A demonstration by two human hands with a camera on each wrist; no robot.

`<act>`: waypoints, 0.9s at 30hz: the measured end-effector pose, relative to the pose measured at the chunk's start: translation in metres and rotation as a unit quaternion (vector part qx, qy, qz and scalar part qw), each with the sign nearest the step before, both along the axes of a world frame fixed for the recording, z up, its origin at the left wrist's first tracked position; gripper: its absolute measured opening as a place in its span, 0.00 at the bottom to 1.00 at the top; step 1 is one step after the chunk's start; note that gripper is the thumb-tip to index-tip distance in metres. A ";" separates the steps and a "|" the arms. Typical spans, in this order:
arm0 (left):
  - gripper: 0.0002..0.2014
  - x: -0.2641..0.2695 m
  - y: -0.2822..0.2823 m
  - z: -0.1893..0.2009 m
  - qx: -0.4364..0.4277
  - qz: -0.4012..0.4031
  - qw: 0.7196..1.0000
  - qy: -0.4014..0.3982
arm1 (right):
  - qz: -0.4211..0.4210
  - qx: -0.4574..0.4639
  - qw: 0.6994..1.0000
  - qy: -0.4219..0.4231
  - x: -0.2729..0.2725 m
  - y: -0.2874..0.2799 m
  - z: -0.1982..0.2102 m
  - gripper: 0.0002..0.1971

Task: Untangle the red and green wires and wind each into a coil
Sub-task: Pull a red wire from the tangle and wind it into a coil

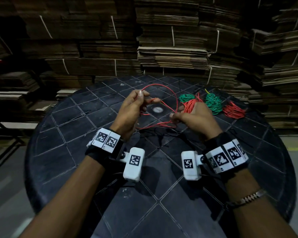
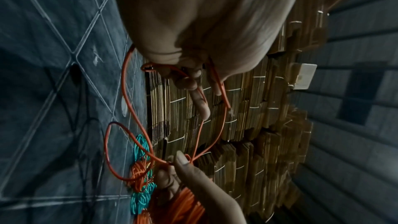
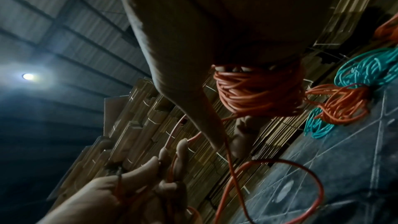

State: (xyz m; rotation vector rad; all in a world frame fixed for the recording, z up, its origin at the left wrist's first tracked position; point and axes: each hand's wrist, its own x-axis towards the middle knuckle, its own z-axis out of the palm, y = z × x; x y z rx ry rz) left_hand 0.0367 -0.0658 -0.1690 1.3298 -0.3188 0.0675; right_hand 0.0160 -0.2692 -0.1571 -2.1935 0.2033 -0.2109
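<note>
Above the middle of the dark counter (image 1: 62, 152), both hands work a loose tail of red wire (image 1: 170, 93). The left hand (image 1: 132, 110) pinches it near the free end between thumb and fingers; the right hand (image 1: 194, 115) pinches where the loops cross, a red coil (image 3: 254, 94) wound around its fingers. The step looks like winding the last red length. Next, the tail should be fed rightward onto that coil, kept taut. The slack arches away from the person, running roughly left to right; in this dim view its exact end is uncertain. Finished green coils (image 1: 212, 102) lie further right.
</note>
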 end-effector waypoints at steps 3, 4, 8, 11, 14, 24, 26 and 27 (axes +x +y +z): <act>0.12 -0.005 0.000 0.005 -0.032 -0.026 0.999 0.023 | 0.030 0.042 0.998 0.020 -0.004 0.003 0.001 0.16; 0.12 -0.009 -0.002 0.008 -0.032 -0.041 0.998 0.026 | 0.026 0.031 0.999 0.022 -0.005 0.004 0.002 0.19; 0.11 -0.016 -0.008 0.009 0.004 -0.069 0.997 0.017 | 0.008 -0.056 0.998 0.030 -0.011 0.007 0.001 0.35; 0.13 -0.004 -0.002 0.005 -0.024 -0.051 0.998 0.040 | 0.014 -0.059 0.996 0.063 -0.014 0.008 0.005 0.38; 0.14 0.007 0.009 0.004 -0.078 -0.053 0.993 0.072 | 0.071 0.021 0.992 0.105 -0.020 0.012 0.015 0.34; 0.11 0.033 0.051 -0.005 -0.272 0.163 0.939 0.131 | 0.126 0.446 0.883 0.072 -0.012 -0.022 0.023 0.22; 0.11 0.038 0.063 -0.007 -0.305 0.212 0.915 0.157 | 0.106 0.506 0.854 0.058 -0.007 -0.033 0.022 0.19; 0.11 0.042 0.067 -0.009 -0.310 0.227 0.906 0.177 | 0.090 0.524 0.845 0.055 -0.004 -0.037 0.020 0.18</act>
